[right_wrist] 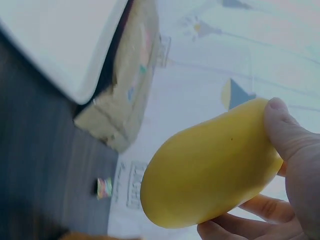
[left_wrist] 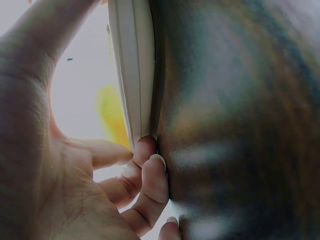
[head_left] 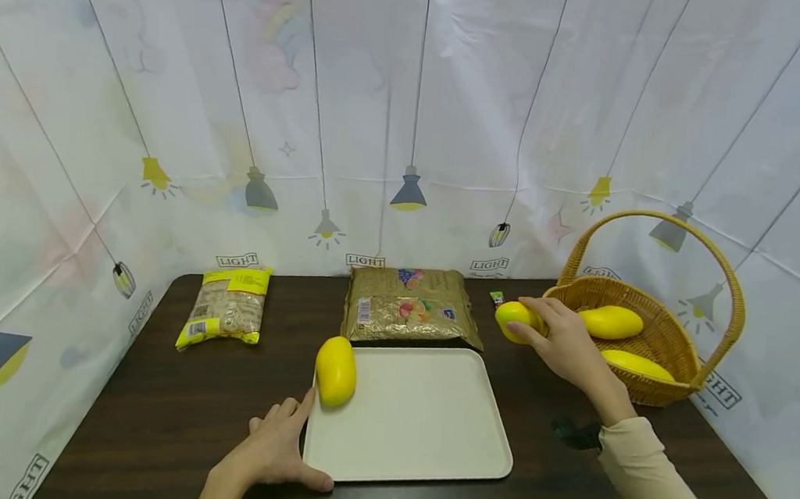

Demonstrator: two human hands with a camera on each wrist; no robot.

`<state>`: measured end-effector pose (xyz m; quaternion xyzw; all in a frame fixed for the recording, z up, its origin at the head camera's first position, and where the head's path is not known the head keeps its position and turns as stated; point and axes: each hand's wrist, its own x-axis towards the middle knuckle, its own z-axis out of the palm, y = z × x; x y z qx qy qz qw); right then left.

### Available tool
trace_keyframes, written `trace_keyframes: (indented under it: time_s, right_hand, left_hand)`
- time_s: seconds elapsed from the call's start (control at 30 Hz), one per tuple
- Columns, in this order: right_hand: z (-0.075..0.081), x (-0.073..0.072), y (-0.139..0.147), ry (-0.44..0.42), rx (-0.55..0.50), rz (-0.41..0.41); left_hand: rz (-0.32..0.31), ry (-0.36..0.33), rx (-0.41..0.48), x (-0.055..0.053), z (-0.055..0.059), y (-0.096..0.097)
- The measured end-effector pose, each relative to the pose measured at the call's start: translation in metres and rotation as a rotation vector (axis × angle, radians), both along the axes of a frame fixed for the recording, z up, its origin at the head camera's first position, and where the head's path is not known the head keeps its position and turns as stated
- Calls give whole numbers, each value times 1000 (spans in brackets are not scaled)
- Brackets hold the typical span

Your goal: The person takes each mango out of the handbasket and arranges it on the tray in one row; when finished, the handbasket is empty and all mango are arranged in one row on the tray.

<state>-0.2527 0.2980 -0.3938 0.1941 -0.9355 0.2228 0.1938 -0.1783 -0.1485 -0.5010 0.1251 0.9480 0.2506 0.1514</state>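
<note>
My right hand (head_left: pixel 569 345) holds a yellow mango (right_wrist: pixel 210 167) in the air, left of the wicker basket (head_left: pixel 728 295); the thumb lies on one side and the fingers on the other. Two more mangoes, an upper one (head_left: pixel 611 322) and a lower one (head_left: pixel 638 365), lie in the basket. My left hand (head_left: pixel 270 444) is spread along the left side of the cream tray (head_left: pixel 421 423), its thumb at the front left corner and fingertips touching the rim (left_wrist: pixel 137 75). Another mango (head_left: pixel 336 371) rests on the tray's left side, just beyond the left fingertips.
A gold printed package (head_left: pixel 409 309) lies directly behind the tray. At the back left is a clear and yellow bag (head_left: pixel 228 306). A small green-and-red packet (right_wrist: pixel 104 188) lies near the table's back edge. The basket's tall handle (head_left: pixel 656 216) arches over it before a patterned curtain (head_left: pixel 383 107).
</note>
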Motion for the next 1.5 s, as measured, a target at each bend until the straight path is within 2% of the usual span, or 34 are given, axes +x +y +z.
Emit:
trace_keyframes:
  time_s: [0.2,0.5,0.7,0.97,1.23,1.5]
  right_hand:
    - [-17,-3,-27,-35,27,52]
    - [-39,-6,-76,-156,64,177]
    - [-52,-4,-106,-204,110,243]
    - [-59,-8,-136,-142,157,375]
    - [-68,-11,-151,-104,156,483]
    - [-75,-7,-155,-55,139,536]
  left_hand:
    - [-3,7,-10,-2,0,0]
    - [-8,14,-21,-4,0,-1]
    - [-6,1,-15,-3,-1,-1]
    - [-4,19,-21,-1,-1,-1]
    - [1,14,-17,0,0,-2]
    - [-12,22,-19,0,0,0]
